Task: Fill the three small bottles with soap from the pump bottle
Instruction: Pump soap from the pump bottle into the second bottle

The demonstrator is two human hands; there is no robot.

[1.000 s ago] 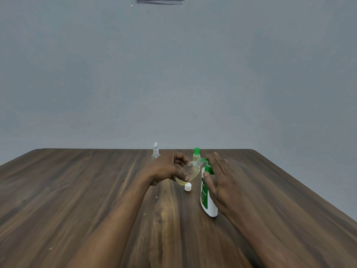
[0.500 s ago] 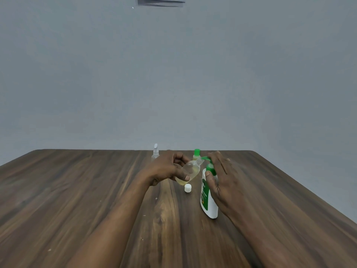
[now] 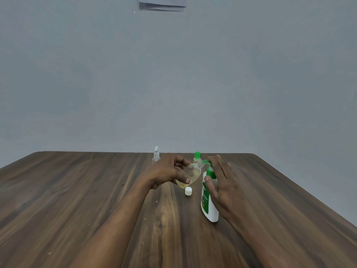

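Pinching the clear small bottle [image 3: 190, 174] between thumb and fingers, my left hand [image 3: 167, 172] holds it off the table [image 3: 77, 200], tilted so that its long axis runs from the base low on my left up to the open neck high on my right. A little yellowish soap sits pooled in the low end, so I judge this fill only begun.

My right hand [image 3: 219, 182] lies over the pump bottle [image 3: 209, 202], which stands on the wood just right of the small one. The thumb presses against the green collar and the fingers are laid flat across the pump head, not curled shut; I cannot tell how hard they bear down.

What matters next is the meeting of neck and nozzle [image 3: 205, 161]: the spout points left, toward my left hand, and the bottle's mouth comes right up to its tip. Whether the tip is inside the mouth I cannot tell. If the tilt slips, soap would run down the outside.

Below the held bottle a white cap [image 3: 188, 191] rests on the table. Farther off stand a green-capped bottle [image 3: 197, 157] and, left of it, a clear spray bottle [image 3: 156, 154].
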